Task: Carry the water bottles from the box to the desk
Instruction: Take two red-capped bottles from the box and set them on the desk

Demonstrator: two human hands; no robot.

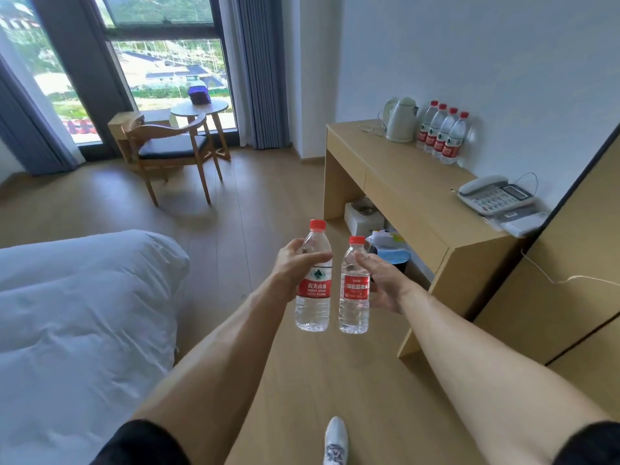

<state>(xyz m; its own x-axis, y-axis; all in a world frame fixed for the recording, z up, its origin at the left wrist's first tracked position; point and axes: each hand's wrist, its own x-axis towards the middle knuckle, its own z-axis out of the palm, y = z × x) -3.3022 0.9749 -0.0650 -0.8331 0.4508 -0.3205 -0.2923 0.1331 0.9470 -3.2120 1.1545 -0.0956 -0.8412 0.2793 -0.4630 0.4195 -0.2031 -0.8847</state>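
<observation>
Two bare forearms, left hand (290, 268) gripping one bottle (313, 290), right hand (382, 283) gripping another (354, 292), four bottles (441, 135) on desk (419, 203).

Both arms extended over the wood floor. Left hand (291, 266) grips the taller bottle (313, 280) upright; right hand (382, 280) grips the shorter bottle (354, 286) upright — the two bottles just beside each other, red caps on. Desk (412, 196) at right carries a kettle (401, 119), four bottles (442, 137) in a row along the wall, and a telephone (496, 195). Bed (77, 313) at left.
</observation>
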